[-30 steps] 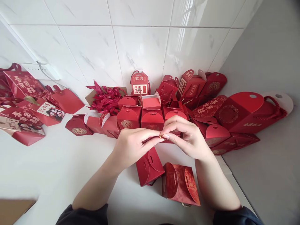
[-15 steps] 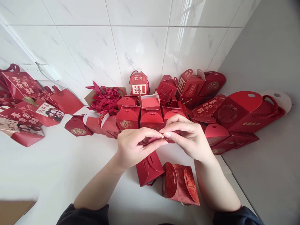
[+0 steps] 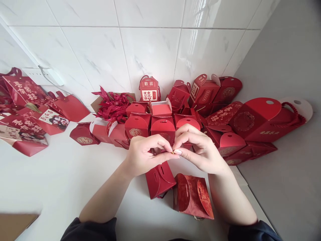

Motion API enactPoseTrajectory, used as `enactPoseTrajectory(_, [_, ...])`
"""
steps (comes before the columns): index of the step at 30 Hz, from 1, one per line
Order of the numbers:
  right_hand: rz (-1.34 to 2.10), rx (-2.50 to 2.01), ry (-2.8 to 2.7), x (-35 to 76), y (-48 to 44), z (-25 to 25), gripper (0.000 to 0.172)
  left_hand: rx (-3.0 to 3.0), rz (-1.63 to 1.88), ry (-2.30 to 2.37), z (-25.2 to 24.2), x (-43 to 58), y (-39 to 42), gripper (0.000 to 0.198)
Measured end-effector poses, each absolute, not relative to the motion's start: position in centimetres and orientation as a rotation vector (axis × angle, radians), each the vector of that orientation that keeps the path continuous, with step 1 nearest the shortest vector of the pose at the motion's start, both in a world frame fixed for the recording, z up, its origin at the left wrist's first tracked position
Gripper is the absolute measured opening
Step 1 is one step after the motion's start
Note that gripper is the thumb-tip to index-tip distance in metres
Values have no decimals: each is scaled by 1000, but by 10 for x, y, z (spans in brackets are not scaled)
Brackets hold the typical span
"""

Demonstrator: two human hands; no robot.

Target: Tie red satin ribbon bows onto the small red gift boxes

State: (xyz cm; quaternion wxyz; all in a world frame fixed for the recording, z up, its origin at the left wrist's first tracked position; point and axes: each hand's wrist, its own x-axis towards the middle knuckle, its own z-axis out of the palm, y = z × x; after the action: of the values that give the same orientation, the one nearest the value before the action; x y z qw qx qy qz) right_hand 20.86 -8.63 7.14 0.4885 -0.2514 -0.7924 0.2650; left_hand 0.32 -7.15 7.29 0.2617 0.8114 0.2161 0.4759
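Above the table my left hand (image 3: 144,154) and my right hand (image 3: 202,149) meet fingertip to fingertip. Both pinch a tiny gold-coloured piece (image 3: 172,153) between thumb and index finger; it is too small to name, and fingers cover most of it. Just below the hands stands a dark red gift box (image 3: 160,180) with curved interlocking flaps. To its right is a patterned red-orange gift box (image 3: 194,194) with a rope handle. Behind the hands, a red box with a rounded lid (image 3: 163,129) stands in a packed row.
A heap of dark red ribbons (image 3: 112,107) lies in an open cardboard box at the back. Large red boxes (image 3: 258,117) crowd the right side. Red bags (image 3: 54,118) stand at left beneath a wall socket (image 3: 41,77). Brown cardboard (image 3: 16,224) lies at the lower left corner.
My fingertips have shifted slightly down, and the fingers of both hands are more bent. More of the gold-coloured piece shows between them. The boxes stay where they were.
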Motion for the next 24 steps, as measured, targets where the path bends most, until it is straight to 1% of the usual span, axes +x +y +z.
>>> enactPoseTrajectory(5, [596, -534, -1962, 209, -86, 71, 8, 2254, 1533, 414, 72, 10, -70, 23])
enactPoseTrajectory(7, [597, -503, -1960, 210, -86, 71, 10, 2243, 1578, 398, 70, 13, -70, 23])
enactPoseTrajectory(17, [577, -507, -1924, 216, -86, 73, 13, 2081, 1526, 389, 62, 14, -67, 27])
enactPoseTrajectory(20, [514, -586, -1898, 215, -85, 72, 13, 2192, 1557, 500, 64, 13, -65, 30])
enactPoseTrajectory(24, [368, -707, -1890, 214, -82, 72, 9, 2465, 1596, 658, 69, 10, -65, 24])
